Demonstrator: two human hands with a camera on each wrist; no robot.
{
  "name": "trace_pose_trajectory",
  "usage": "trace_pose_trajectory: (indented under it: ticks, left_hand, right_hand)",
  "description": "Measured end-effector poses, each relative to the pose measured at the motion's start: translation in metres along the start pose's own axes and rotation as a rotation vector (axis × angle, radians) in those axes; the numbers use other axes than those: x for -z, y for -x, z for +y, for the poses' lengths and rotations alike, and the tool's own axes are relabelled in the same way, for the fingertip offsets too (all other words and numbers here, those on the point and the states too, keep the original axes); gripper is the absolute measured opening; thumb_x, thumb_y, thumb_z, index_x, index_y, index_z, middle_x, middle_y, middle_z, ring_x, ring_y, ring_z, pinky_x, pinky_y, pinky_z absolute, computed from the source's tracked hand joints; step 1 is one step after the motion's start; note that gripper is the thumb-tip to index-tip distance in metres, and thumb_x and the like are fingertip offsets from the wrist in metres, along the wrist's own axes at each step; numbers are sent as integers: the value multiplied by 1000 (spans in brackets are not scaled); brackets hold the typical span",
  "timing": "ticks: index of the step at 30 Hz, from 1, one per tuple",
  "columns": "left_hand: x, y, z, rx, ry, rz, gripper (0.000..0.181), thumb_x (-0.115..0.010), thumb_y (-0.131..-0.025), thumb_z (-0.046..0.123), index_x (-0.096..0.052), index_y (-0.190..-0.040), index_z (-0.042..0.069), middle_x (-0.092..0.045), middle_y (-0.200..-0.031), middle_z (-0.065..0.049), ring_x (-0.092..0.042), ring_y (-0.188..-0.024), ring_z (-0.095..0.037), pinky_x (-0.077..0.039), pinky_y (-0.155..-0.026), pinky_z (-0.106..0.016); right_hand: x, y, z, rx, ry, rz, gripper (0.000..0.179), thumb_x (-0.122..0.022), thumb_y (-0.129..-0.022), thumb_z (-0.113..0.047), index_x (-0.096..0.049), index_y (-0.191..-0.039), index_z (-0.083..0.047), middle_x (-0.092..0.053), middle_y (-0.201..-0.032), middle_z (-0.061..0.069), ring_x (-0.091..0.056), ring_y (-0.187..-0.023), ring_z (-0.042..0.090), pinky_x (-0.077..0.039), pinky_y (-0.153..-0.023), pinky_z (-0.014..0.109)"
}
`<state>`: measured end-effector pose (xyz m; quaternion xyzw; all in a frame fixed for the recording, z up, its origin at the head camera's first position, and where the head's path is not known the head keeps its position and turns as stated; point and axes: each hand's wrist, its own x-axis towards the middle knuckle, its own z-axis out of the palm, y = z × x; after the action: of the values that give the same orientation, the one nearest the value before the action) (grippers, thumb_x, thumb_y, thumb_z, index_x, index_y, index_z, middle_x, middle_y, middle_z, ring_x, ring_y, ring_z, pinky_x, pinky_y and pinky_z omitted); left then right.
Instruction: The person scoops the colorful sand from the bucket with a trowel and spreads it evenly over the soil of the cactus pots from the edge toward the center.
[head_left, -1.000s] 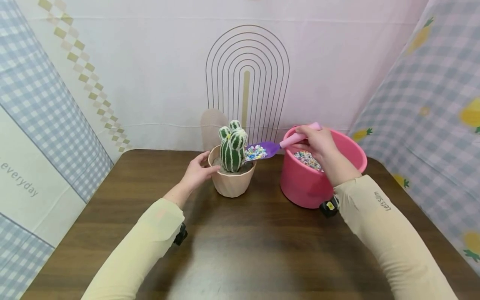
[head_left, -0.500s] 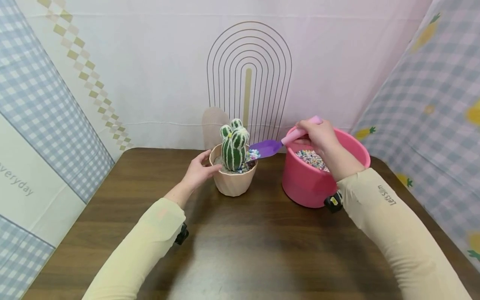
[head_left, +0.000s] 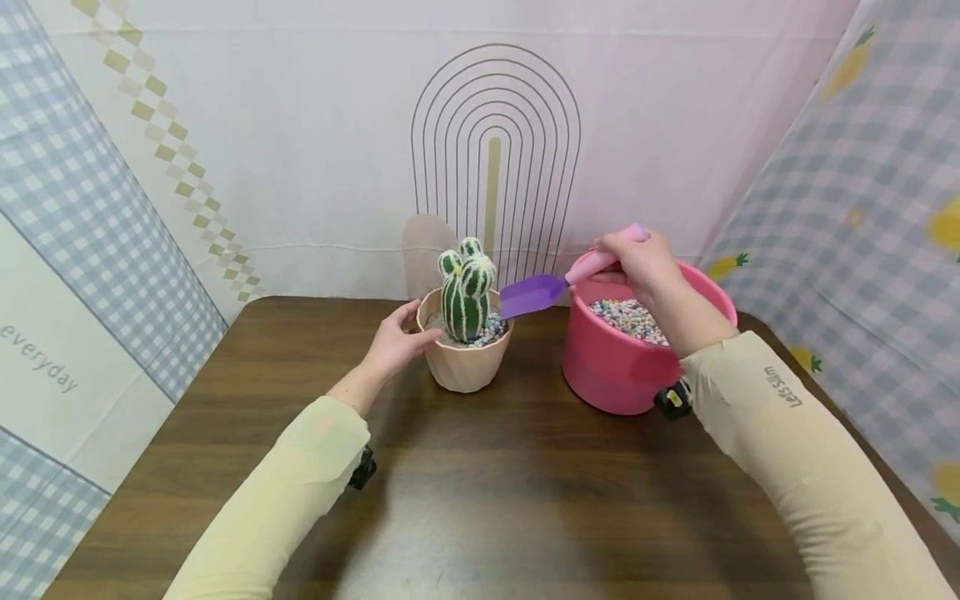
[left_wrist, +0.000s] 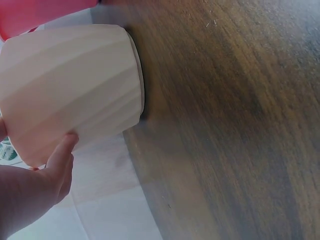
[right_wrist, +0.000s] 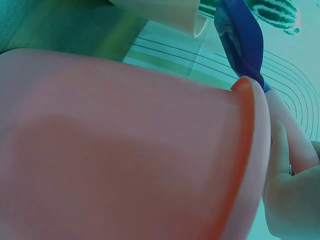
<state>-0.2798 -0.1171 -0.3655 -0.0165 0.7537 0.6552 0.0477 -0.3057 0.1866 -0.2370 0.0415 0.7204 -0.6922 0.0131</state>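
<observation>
In the head view, a beige flowerpot [head_left: 465, 369] holds a green-and-white cactus [head_left: 463, 308], with colourful pebbles [head_left: 492, 331] over the soil on its right side. My left hand [head_left: 393, 342] grips the pot's left rim; the left wrist view shows fingers along the pot's [left_wrist: 75, 85] outer wall. My right hand [head_left: 641, 265] holds the pink handle of a toy shovel, whose purple blade [head_left: 531, 297] tilts down towards the pot's right rim, bare of pebbles. Below that hand stands a pink bucket [head_left: 607, 375] containing similar pebbles [head_left: 628, 319].
Pot and bucket stand near the back edge of a dark wooden table [head_left: 480, 483], with a gap between them. Behind is a white patterned cloth [head_left: 322, 150]; checked cloth [head_left: 847, 275] hangs at the right. Small black cameras [head_left: 672, 400] are worn at the wrists.
The pebbles on the shovel's blade have slid off into the pot, to the right of the cactus. The right hand has raised the handle slightly, tilting the blade. The left hand has stayed put.
</observation>
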Motion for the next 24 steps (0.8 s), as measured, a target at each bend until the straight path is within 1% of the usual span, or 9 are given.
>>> trace_pose_trajectory:
  ticks: [4,8,11,13,15,18,20,22,24]
  left_hand:
    - [0,0,-1,4,5,0,71,-61,-89,8,-21,-148,4,-28,-151,-18,-34,-135,-34,-40,-105,-46]
    - [-1,1,-2,9,25,4,72,-60,-89,7,-21,-148,4,-28,-152,-18,-33,-136,-34,-39,-106,-45]
    - [0,3,-4,-5,11,22,71,-61,-89,8,-22,-148,3,-29,-151,-18,-34,-135,-33,-39,-107,-44]
    - [0,4,-4,-37,-17,51,70,-61,-88,9,-24,-147,2,-32,-149,-19,-37,-134,-33,-39,-107,-43]
    - [0,6,-4,-81,-66,95,67,-63,-88,12,-29,-145,1,-37,-146,-20,-40,-132,-33,-40,-107,-42]
    - [0,12,-2,-144,-110,171,61,-65,-87,18,-39,-140,2,-45,-141,-18,-45,-129,-30,-41,-106,-41]
    - [1,18,3,-177,-123,206,56,-66,-87,22,-45,-136,5,-50,-138,-16,-48,-126,-28,-42,-105,-41]
    - [1,25,10,-213,-114,224,51,-66,-87,23,-50,-132,6,-54,-134,-15,-52,-122,-27,-44,-103,-40]
    - [0,32,18,-247,-107,222,48,-66,-87,24,-52,-130,7,-57,-130,-14,-55,-119,-25,-46,-100,-39]
  right_hand:
    - [5,2,0,-4,-44,9,2,-56,-86,-3,-56,-84,-5,-65,-60,-4,-67,-58,9,-57,-59,22]
    - [11,4,-1,-24,-39,38,14,-58,-86,-6,-48,-96,-4,-60,-65,-4,-66,-59,8,-57,-60,23]
    - [17,6,-2,-38,-15,56,18,-60,-86,-10,-47,-98,-5,-58,-67,-4,-66,-59,7,-57,-61,23]
    - [22,8,-3,-50,2,69,19,-61,-86,-13,-48,-97,-6,-58,-67,-4,-65,-59,7,-57,-63,22]
    - [27,9,-5,-57,3,74,19,-61,-86,-15,-48,-97,-5,-58,-67,-5,-65,-59,7,-57,-64,22]
    - [35,11,-7,-53,-37,88,20,-62,-86,-14,-48,-97,-5,-58,-68,-4,-65,-59,8,-58,-64,23]
    - [41,12,-9,-44,-64,99,20,-62,-85,-14,-48,-97,-5,-59,-67,-4,-66,-59,9,-58,-62,23]
    - [50,14,-11,-29,-112,106,15,-63,-85,-12,-51,-91,-5,-61,-65,-3,-66,-59,10,-58,-60,23]
    - [58,15,-14,-27,-158,110,13,-64,-84,-10,-53,-88,-5,-64,-63,-2,-68,-59,11,-58,-60,24]
